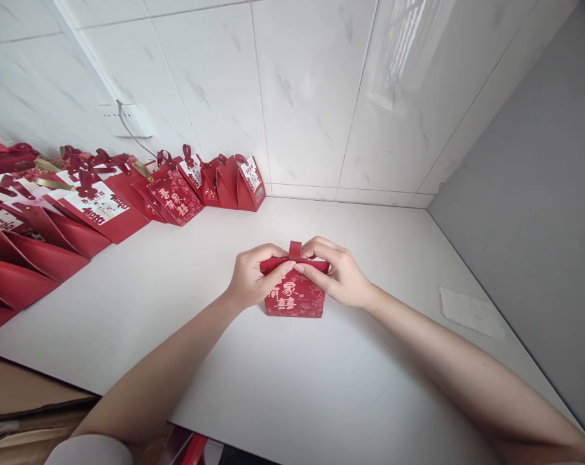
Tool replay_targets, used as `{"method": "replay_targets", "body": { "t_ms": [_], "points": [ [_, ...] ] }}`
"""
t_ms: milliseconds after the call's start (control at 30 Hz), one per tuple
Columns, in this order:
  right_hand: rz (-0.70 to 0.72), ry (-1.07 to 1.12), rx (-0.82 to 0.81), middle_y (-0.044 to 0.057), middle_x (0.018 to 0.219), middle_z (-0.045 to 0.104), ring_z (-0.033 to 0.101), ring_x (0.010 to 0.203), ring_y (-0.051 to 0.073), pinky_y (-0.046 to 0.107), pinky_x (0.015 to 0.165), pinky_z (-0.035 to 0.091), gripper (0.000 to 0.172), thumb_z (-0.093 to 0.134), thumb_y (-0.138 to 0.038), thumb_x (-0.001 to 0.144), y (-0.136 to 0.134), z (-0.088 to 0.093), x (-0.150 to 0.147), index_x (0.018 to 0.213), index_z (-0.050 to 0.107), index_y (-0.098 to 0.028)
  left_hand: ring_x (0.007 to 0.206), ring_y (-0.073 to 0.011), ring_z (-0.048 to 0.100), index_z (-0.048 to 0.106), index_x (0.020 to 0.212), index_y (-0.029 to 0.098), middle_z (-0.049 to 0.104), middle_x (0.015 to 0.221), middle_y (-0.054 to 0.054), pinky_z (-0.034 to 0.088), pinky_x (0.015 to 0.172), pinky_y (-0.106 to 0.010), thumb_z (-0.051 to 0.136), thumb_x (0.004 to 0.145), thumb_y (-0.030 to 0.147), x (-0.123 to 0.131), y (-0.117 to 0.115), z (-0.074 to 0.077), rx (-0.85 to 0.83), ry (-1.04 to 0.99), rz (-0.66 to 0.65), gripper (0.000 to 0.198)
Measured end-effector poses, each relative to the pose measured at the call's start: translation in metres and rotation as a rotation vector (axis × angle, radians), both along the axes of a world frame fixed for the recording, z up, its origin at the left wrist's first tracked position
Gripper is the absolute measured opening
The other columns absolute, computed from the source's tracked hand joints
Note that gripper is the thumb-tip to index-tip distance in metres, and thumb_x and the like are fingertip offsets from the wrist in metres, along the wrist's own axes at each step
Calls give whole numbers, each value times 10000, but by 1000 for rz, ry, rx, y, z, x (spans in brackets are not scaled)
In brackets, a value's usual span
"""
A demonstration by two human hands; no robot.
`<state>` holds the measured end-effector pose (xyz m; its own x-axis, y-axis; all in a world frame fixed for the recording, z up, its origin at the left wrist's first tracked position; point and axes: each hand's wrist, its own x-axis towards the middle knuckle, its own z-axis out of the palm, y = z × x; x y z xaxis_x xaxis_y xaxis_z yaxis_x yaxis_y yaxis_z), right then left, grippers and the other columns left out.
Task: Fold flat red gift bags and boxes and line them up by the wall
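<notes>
A small red gift box [305, 298] with pale characters on its front stands upright near the middle of the white table. My left hand [256, 274] pinches its top edge from the left, thumb in front and fingers behind. From the right, my right hand [338, 271] pinches the same edge in the same way, and the two thumb tips nearly meet at the centre. Between the hands a red ribbon loop [295, 249] sticks up from the top. The fingertips behind the box are hidden.
Many red gift boxes [176, 197] with ribbon loops line the wall at the left. A pale flat patch [469, 313] lies on the white table [292, 387] at right. Below the table's front edge, a cardboard box [26, 387] shows at lower left.
</notes>
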<state>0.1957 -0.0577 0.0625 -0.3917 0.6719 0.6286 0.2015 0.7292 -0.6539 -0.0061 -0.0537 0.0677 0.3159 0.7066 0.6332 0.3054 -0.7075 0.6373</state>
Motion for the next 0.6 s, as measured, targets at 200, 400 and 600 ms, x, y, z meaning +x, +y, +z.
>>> {"method": "replay_targets", "body": {
  "t_ms": [200, 400, 600],
  "points": [
    [-21, 23, -125, 24, 846, 648, 592, 785, 174, 331, 766, 451, 114, 586, -265, 948, -3, 3, -3, 858, 622, -205, 610, -118, 593, 648, 749, 161, 664, 685, -7, 465, 590, -233, 656, 859, 263, 2, -1, 3, -24, 24, 10, 150],
    [-38, -37, -70, 22, 873, 663, 591, 808, 178, 362, 852, 421, 129, 530, -251, 973, -1, 4, -1, 882, 614, -214, 638, -126, 590, 647, 769, 161, 659, 711, -16, 464, 611, -244, 625, 882, 284, -1, 2, 5, -90, 31, -24, 168],
    [-48, -125, 55, 27, 882, 672, 602, 800, 177, 367, 863, 417, 135, 472, -202, 971, -2, 8, 3, 908, 590, -216, 645, -129, 594, 648, 777, 160, 662, 722, -19, 468, 612, -246, 631, 876, 277, -2, 2, 2, -93, -15, -35, 154]
  ]
}}
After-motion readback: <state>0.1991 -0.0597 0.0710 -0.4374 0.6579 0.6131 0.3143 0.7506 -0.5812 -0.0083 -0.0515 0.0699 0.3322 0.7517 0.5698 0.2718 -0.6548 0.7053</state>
